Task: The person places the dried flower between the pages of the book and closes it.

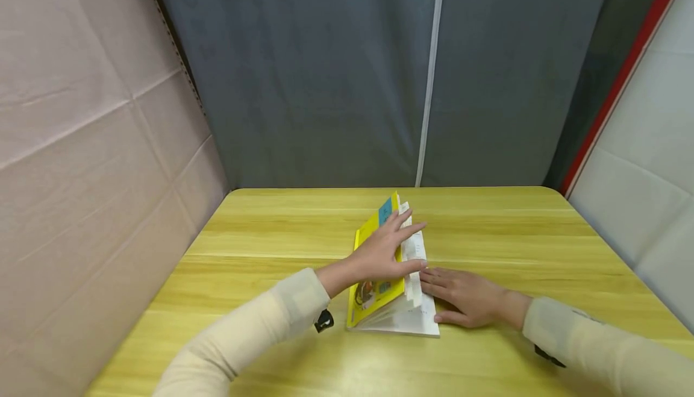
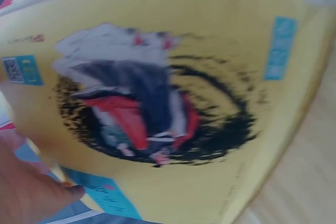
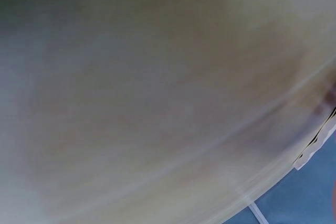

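A yellow-covered book (image 1: 371, 228) stands part-opened on the table, its front cover and a bundle of pages tilted up from the left spine side. Its lower white pages (image 1: 414, 323) lie flat. My left hand (image 1: 382, 255) rests against the raised cover and page edges, fingers straight and spread. In the left wrist view the cover (image 2: 226, 30) shows a dark ink picture and blue labels, with part of my left hand (image 2: 31, 195) at the lower left. My right hand (image 1: 468, 297) lies flat, fingers extended, at the right edge of the lower pages. The right wrist view is blurred and shows little.
The pale yellow wooden table (image 1: 282, 240) reaches back to a dark grey curtain (image 1: 325, 84) with a white vertical strip. Light cloth walls (image 1: 81, 144) stand at left and right. A black strap part (image 1: 324, 320) hangs below the left cuff.
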Available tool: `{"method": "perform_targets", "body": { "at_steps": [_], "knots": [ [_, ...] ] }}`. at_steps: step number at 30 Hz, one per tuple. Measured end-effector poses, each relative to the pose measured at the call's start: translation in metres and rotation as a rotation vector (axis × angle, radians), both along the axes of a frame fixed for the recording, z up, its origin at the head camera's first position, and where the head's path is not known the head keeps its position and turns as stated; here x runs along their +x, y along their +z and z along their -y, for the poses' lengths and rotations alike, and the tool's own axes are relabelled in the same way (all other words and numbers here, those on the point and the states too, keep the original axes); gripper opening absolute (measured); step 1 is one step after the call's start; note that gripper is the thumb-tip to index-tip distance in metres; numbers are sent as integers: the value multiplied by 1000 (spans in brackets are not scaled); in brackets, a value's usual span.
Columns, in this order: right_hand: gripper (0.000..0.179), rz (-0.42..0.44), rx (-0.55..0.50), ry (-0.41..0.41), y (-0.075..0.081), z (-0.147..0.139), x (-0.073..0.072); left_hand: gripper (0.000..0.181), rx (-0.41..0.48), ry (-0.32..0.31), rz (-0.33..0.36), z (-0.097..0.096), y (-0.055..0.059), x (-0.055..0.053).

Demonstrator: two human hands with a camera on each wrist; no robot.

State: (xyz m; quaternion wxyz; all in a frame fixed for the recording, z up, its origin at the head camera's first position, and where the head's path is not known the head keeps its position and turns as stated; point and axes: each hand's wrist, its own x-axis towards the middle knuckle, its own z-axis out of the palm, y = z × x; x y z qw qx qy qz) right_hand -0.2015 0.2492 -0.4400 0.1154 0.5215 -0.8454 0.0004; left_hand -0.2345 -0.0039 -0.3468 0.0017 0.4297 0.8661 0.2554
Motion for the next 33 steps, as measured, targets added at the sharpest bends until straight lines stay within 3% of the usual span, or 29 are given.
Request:
{"method": "perform_targets", "body": {
  "at_steps": [6, 11, 17, 22, 28, 33],
  "knots": [
    [64, 10, -14, -14, -1, -3, 1, 70, 49, -47, -128, 9, -23, -3],
    [62, 28, -36, -30, 1, -11, 3, 78, 23, -46, -150, 24, -40, -4],
    [62, 7, -48, -151, 18, -27, 1, 81, -62, -14, -135, 45, -51, -1],
    [61, -77, -184, -166, 38, -32, -7, 73, -138, 7, -64, 60, -60, 2],
    [66, -83, -320, -139, 58, -20, -4, 77, -199, -15, 25, 72, -69, 7],
    [67, -47, -347, -26, 62, 2, 0, 84, -253, -73, 23, 78, -71, 5]
  ]
}}
